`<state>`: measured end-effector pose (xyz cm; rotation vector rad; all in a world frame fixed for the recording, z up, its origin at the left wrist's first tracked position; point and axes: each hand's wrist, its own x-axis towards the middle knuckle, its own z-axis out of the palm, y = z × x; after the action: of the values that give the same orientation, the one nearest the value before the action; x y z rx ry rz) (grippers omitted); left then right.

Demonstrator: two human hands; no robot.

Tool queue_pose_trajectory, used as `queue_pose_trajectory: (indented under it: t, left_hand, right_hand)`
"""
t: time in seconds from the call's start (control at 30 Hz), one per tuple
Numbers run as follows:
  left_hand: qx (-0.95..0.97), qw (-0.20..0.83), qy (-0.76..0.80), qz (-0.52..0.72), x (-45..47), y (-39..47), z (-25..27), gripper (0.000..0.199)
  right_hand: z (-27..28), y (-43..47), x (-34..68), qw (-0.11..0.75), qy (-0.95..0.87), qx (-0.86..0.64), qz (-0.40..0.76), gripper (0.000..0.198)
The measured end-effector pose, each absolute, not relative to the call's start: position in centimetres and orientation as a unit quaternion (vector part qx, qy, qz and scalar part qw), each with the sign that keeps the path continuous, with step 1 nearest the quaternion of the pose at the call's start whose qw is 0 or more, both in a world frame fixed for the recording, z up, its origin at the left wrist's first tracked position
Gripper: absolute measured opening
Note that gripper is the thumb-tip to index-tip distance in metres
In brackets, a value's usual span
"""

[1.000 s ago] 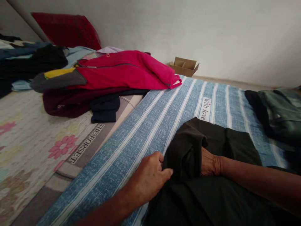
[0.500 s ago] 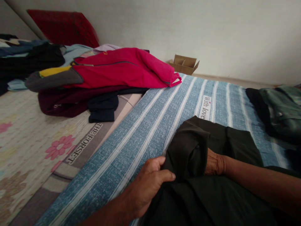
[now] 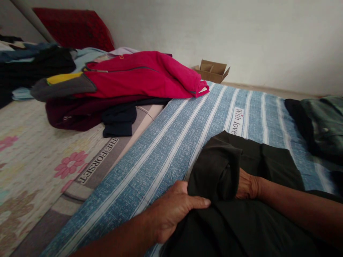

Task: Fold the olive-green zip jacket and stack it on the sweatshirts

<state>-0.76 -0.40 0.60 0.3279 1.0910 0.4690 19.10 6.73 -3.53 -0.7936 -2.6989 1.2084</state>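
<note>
In the head view, the left grip [image 3: 175,207] is closed at the near-left edge of the dark garment [image 3: 241,221], the thumb lying over the cloth and the other fingertips hidden; the right grip [image 3: 245,184] goes behind a raised fold, so I cannot tell how far it is open or whether it pinches anything; probably the left one keeps the edge steady, while the right one supports the fold from inside. The garment lies between and around both grips, on the striped cover [image 3: 160,157], which seems to give it a flat support.

Beyond the grips, a white label [image 3: 237,121] on this cover reads "With love", its end very near the garment; to the left of the left grip, the border [image 3: 99,160] of the flowered cover [image 3: 40,160] reads "THE FORSET"; farther ahead on the left, the pink-red jacket [image 3: 134,78] lies over the maroon garment [image 3: 72,114], whose pale mark is too small to read; no brand is readable there.
</note>
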Motion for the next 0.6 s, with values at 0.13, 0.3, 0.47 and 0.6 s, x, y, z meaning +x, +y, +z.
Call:
queue_pose_trajectory:
  t: [0.13, 0.3, 0.47, 0.6]
  left_hand:
    - [0.162, 0.761, 0.584, 0.232, -0.5, -0.7, 0.2, 0.027]
    - [0.213, 0.738, 0.594, 0.238, -0.5, -0.8, 0.2, 0.027]
    - [0.247, 0.739, 0.573, 0.255, -0.5, -0.8, 0.0, 0.027]
    - [0.292, 0.727, 0.579, 0.225, -0.4, -0.7, 0.2, 0.026]
  right_hand:
    - [-4.0, 6.7, 19.1, 0.037, -0.913, -0.209, 0.349, 0.033]
    - [-4.4, 7.1, 19.1, 0.072, -0.941, -0.192, 0.270, 0.033]
    - [-3.3, 7.3, 18.5, 0.069, -0.954, -0.178, 0.231, 0.035]
    - [-3.2, 7.2, 18.6, 0.116, -0.961, -0.174, 0.181, 0.032]
